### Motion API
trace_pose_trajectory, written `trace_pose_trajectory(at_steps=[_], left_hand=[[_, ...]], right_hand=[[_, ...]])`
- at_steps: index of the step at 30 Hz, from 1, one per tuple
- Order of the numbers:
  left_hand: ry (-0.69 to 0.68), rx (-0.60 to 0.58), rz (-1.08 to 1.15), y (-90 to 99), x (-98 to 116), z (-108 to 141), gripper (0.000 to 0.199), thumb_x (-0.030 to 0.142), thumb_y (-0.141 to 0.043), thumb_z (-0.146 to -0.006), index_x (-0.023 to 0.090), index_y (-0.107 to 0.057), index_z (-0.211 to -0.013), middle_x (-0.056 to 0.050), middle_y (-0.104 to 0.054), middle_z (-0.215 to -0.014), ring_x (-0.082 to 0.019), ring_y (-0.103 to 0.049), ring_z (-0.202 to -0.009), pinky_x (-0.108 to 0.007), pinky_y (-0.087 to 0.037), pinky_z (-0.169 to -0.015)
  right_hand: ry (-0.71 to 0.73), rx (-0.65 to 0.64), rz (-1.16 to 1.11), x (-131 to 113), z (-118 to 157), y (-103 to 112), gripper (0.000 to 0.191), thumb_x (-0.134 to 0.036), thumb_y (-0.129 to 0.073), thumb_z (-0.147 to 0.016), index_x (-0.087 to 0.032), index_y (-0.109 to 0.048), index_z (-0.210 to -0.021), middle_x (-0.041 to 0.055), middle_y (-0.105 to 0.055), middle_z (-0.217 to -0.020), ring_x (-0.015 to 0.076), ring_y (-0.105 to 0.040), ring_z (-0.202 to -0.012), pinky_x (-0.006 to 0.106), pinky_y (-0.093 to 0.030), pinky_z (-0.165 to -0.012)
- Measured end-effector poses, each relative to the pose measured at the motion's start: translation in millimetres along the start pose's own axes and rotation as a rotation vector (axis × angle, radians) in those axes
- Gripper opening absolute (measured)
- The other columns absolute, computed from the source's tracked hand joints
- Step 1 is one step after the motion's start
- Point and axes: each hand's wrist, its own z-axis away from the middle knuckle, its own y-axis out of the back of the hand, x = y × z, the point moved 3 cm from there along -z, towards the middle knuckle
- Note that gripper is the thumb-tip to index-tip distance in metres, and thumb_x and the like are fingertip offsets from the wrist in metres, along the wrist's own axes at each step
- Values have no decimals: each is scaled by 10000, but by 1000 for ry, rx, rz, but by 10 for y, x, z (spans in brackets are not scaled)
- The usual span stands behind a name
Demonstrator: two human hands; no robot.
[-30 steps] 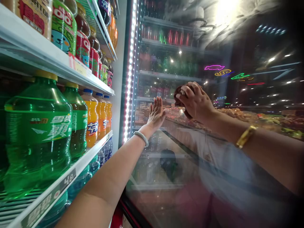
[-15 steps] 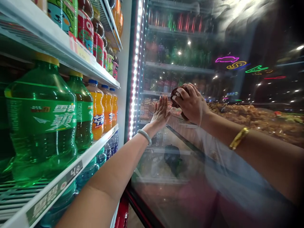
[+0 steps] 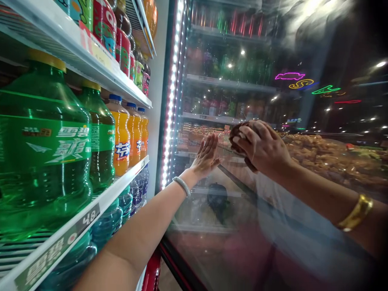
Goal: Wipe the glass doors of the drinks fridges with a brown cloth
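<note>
Against the glass door (image 3: 212, 250) of a drinks fridge lies my left hand (image 3: 206, 155), palm flat with its fingers stretched out; a pale bangle (image 3: 182, 186) circles that wrist. To its right, my right hand (image 3: 262, 147) is closed over a bunched dark brown cloth (image 3: 238, 139) and presses it on the same glass. A gold bracelet (image 3: 356, 212) is on my right forearm. The palm side of my right hand is hidden. Reflections of shelves and lights cover much of the pane.
Left of me, fridge shelves hold large green bottles (image 3: 45, 149), orange drink bottles (image 3: 122, 137) and red-labelled bottles (image 3: 104, 24). A shelf rail with price tags (image 3: 87, 216) runs along the front. An LED strip (image 3: 171, 97) lines the door's edge. Heaped food (image 3: 318, 153) shows through the glass.
My right hand has slid the cloth right and slightly down across the glass. The left hand stays flat, a little lower in view. The shelves have shifted slightly left and up.
</note>
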Motion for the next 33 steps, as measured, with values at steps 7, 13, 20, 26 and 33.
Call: trace_pose_trajectory(at_steps=[7,13,20,26,33], left_hand=[[83,43,16,-178,81,62,928,771,-123,-988,219,183,-1668,-145,77,-1776,-257,124,-1633,-548,-34,-1351],[-30,-10,-4,-293,386,190,941,788,-140,-975,242,214,-1655,-133,56,-1775,-257,94,-1638,-535,-37,-1353],[35,50,-15,-309,552,124,925,778,-116,-973,249,218,-1654,-121,106,-1771,-275,120,-1635,-565,10,-1346],[-49,35,-35,-333,772,178,927,769,-92,-973,226,242,-1646,-145,47,-1777,-268,100,-1638,-542,42,-1346],[-88,30,14,-456,1137,143,935,774,-118,-972,235,225,-1655,-133,51,-1776,-253,94,-1643,-514,4,-1355]], right_hand=[[-32,-52,-86,-278,-127,-73,312,-217,-605,-958,-213,-712,-1251,96,-614,-1411,318,-434,-1412,536,-425,-1214],[-29,-81,-111,-268,493,413,351,-185,-660,-905,-219,-709,-1251,94,-618,-1402,339,-470,-1403,555,-458,-1196],[-214,17,44,-79,286,393,352,-191,-634,-931,-211,-677,-1280,123,-586,-1433,373,-447,-1448,587,-470,-1198],[-111,-87,-94,-403,776,680,391,-144,-655,-903,-243,-688,-1281,70,-608,-1420,322,-472,-1438,557,-491,-1209],[-368,-60,69,-51,836,867,452,-202,-676,-889,-241,-646,-1338,130,-582,-1452,405,-436,-1470,675,-396,-1238]])
